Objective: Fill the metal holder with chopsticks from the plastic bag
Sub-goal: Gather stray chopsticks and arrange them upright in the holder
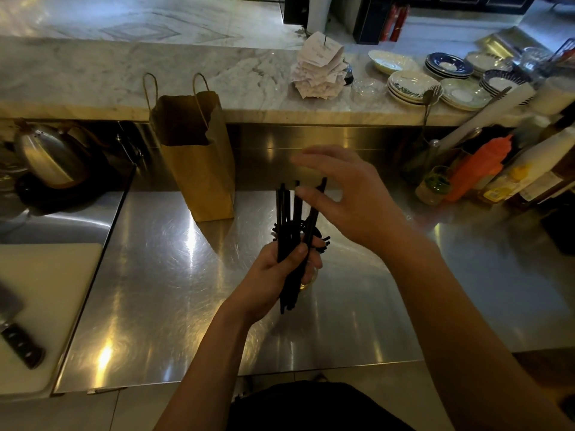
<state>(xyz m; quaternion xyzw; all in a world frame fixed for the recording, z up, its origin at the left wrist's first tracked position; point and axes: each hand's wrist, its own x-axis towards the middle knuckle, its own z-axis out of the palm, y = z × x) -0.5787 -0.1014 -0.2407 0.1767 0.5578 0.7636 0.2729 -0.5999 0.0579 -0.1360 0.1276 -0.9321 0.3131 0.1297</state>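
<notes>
Left hand over steel desk, fingers curled round upright bundle of black chopsticks. Right hand blurred at bundle's tops, fingers spread, holding nothing. Holder, probably, mostly hidden beneath left hand.

I can't read any words here. The paper slips and the bottle labels are too blurry.

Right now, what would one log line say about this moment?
left hand: grips chopsticks | right hand: open above their tips | holder: mostly hidden by left hand | surface: steel counter
</notes>
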